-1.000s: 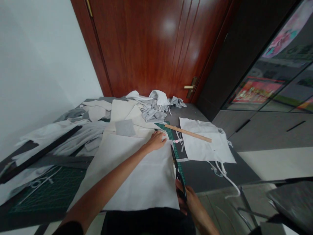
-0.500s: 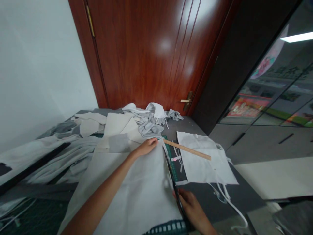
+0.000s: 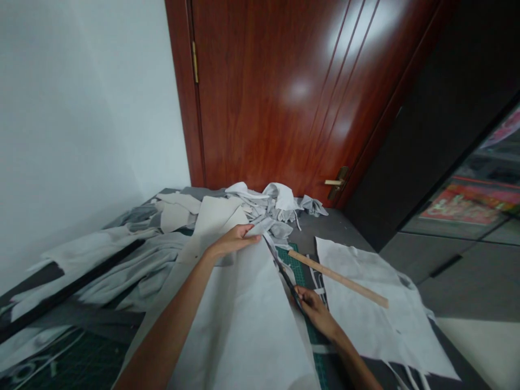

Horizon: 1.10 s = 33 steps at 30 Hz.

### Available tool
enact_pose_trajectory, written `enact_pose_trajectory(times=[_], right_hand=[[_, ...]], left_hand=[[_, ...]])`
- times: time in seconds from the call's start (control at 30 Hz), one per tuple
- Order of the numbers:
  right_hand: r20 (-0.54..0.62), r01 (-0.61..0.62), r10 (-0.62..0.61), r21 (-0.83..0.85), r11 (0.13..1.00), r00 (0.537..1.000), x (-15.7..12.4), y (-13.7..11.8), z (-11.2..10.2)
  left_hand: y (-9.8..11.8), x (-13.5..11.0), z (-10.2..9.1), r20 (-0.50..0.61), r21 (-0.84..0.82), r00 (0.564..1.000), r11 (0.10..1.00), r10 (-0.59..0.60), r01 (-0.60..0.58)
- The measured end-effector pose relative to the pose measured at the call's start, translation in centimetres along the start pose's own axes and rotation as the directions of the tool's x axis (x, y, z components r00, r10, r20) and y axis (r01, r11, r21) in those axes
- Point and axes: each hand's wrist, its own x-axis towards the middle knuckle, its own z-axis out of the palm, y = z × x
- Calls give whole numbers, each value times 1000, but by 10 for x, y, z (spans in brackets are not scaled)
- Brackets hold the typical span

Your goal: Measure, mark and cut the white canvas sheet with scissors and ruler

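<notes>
The left hand lies open and palm down, its fingers stretched out and close together, with the fingertips pressing on the upper part of a large white fabric sheet at centre bottom. The right hand is curled narrowly around a pair of black-handled scissors, just right of the sheet, with the dark blades running up and left along the sheet's raised edge toward the left hand. The fingers wrap the handles and hide most of them, and the blades are too dark and thin against the fabric to tell how far apart they stand. The sheet's lower end is cut off by the bottom of the frame, and both forearms run out of view there too. A strip of green cutting mat shows beside the scissors, partly covered by fabric, with a wooden ruler lying across a second white fabric piece at right. More green cutting mat shows at lower left under a long black straightedge and grey-white cloth. A crumpled heap of pale fabric scraps sits at the far end of the dark grey surface, against a glossy red-brown wooden door with a brass lever handle. A white wall fills the upper left, and a dark cabinet stands at upper right.
</notes>
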Motion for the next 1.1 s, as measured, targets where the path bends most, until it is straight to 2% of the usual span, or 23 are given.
enact_pose_trajectory(times=[0.07,0.2,0.27,0.47,0.63,0.8,0.93,1.0,1.1], right_hand=[[33,2,-2,15,1000,999,11,4,-1],[53,-8,7,20,1000,999,31,9,-7],[49,-18,17,13,1000,999,36,10,-7],[12,-33,33,31,999,999,28,10,0],[-25,-44,45,44,998,999,21,4,4],[34,-34,32,67,997,999,17,4,5],[74,29,-32,32,999,997,13,7,5],[103,50,-51,10,999,993,11,6,4],[157,48,-49,10,999,986,8,1,2]], left_hand=[[0,0,-5,-39,-16,999,1000,-10,9],[-1,1,-12,-166,67,986,997,-14,26],[3,0,-14,-188,70,981,996,-37,51],[31,-10,-10,-20,43,990,989,-141,142],[51,-17,2,-56,88,994,991,-97,102],[63,-22,10,-91,122,995,991,-36,47],[67,-23,14,-135,209,990,975,-50,78],[67,-22,18,-118,226,992,971,-47,73],[66,-18,25,-33,213,999,977,-21,28]])
